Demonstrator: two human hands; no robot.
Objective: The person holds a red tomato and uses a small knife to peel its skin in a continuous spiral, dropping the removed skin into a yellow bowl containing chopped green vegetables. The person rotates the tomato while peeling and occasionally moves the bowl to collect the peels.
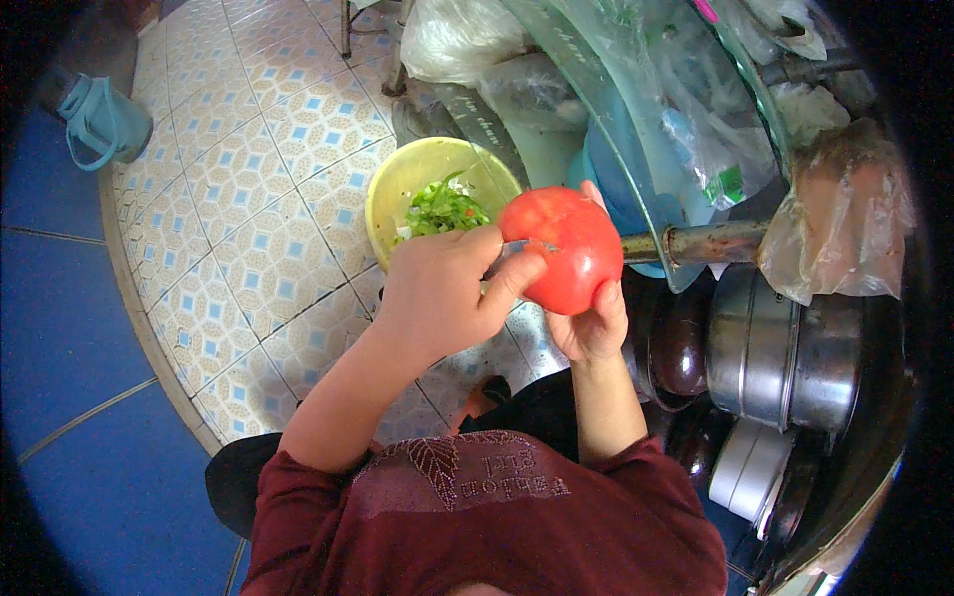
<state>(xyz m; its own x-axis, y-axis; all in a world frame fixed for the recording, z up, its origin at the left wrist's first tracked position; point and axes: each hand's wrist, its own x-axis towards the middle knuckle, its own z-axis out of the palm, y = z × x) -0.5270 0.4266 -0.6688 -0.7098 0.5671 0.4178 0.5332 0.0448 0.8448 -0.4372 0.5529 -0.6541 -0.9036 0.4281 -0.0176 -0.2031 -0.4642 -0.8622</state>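
A large red tomato rests in my right hand, whose fingers cup it from the right and below. My left hand grips a small metal blade, its handle mostly hidden inside the fist. The blade's tip meets the tomato's skin, where a short cut or torn spot shows, and my left thumb presses near it. Below and beyond the hands is a yellow bowl, partly covered by my left hand and the tomato. Chopped green peppers lie in it, with some white bits among them.
At right, a rusty pipe and curved glass panels stand close to my right hand. Plastic bags fill the shelf area, with a steel pot below. A blue bucket stands far left on the patterned tiles.
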